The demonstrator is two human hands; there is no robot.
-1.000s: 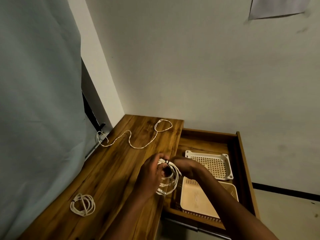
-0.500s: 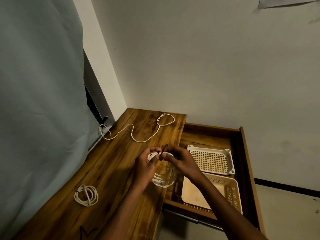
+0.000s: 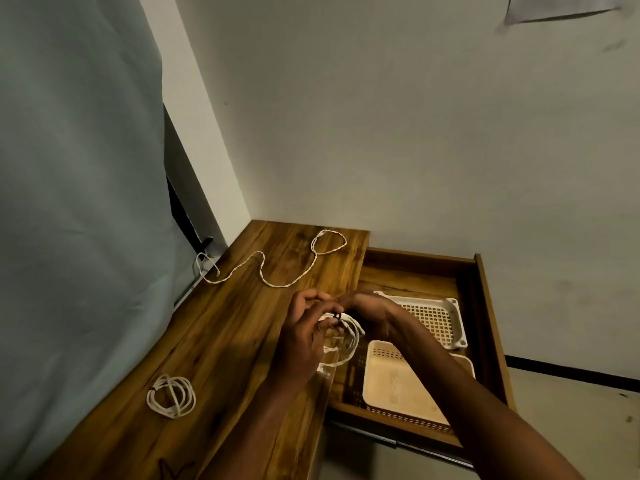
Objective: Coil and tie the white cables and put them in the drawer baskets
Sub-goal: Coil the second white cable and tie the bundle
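A wooden desk top (image 3: 221, 341) fills the lower left of the frame, set into a corner of pale walls with a grey curtain (image 3: 76, 202) hanging at the left, and an open drawer (image 3: 485, 306) juts out at the lower right. At the centre we hold a coiled white cable (image 3: 346, 344) over the desk's right edge: our left hand (image 3: 304, 341) curls its fingers round the loops, while our right hand (image 3: 370, 311) pinches at a small dark tie (image 3: 337, 316) on top of the coil. We judge the step in hand to be the tying of this coil. Another tied coil (image 3: 171, 396) lies on the desk at the lower left, and a loose cable (image 3: 277, 268) snakes uncoiled across the far end, toward the upper middle. In the drawer sit a white perforated basket (image 3: 450, 327), farther off, and a cream basket (image 3: 391, 386) nearer to us; both look bare, though our right arm hides part of each. Next, we think, the tie must be cinched snug so the loops do not spring apart, then the coil lowered into a basket just to its right.
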